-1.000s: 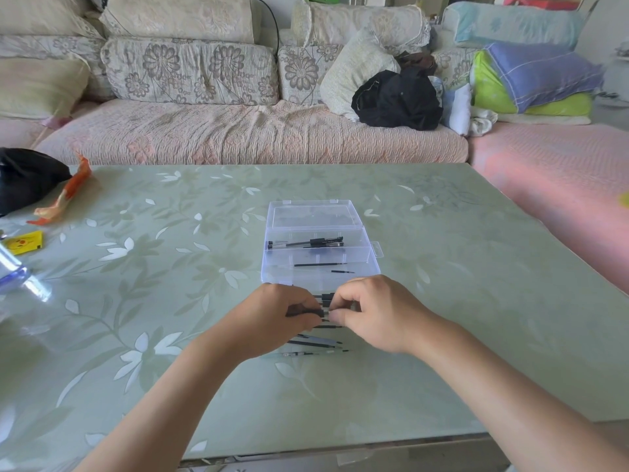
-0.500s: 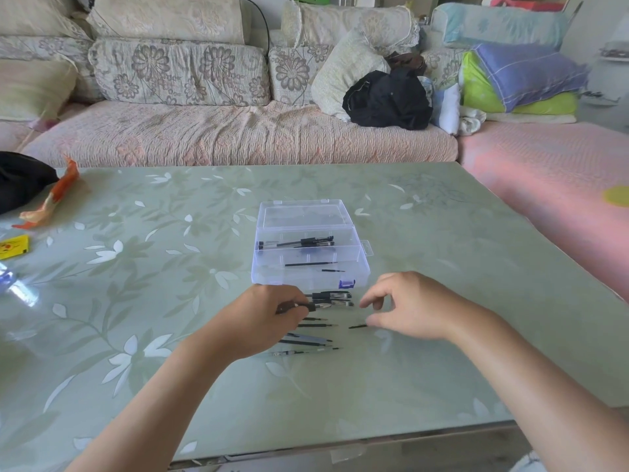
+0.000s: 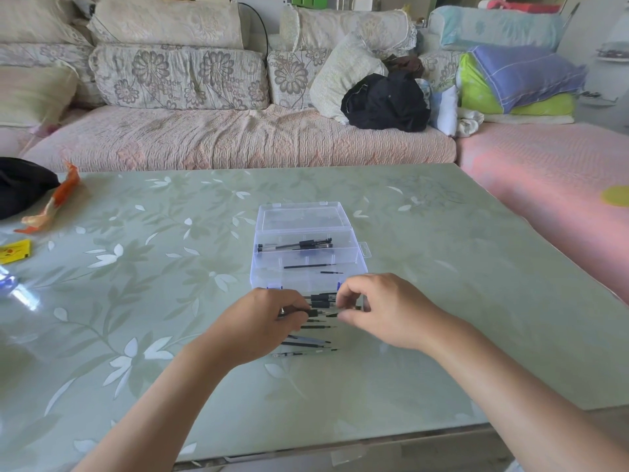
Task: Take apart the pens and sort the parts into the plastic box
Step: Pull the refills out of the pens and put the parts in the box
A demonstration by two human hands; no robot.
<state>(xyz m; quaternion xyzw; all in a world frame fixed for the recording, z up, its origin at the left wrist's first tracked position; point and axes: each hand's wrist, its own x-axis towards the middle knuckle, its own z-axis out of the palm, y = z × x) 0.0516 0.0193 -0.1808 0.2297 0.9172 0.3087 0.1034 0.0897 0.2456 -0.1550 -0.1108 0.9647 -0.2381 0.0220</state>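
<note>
Item 1. Left hand: fingers curled round a dark pen, gripping it by the barrel, level and just above the table, tip end pointing right.

Item 2. Right hand: fingers bent, thumb and forefinger close to the pen's tip end; whether they pinched it could not be told.

Item 3. Loose pen parts: two black pieces lay side by side between the hands and the box, and thin refills lay in rows on the table under and just nearer than the left hand.

Item 4. Clear plastic box: stood on the table just beyond the hands, its lid folded open away from the person. The far compartment held pen barrels. The middle compartment held one long refill and one short piece.

Item 5. Table: pale green top with a white leaf pattern.

Item 6. Far left of the table: an orange wrapper, a yellow packet and a black object, all well apart from the box.

Item 7. Sofa behind the table, carrying cushions and a black bag.
</note>
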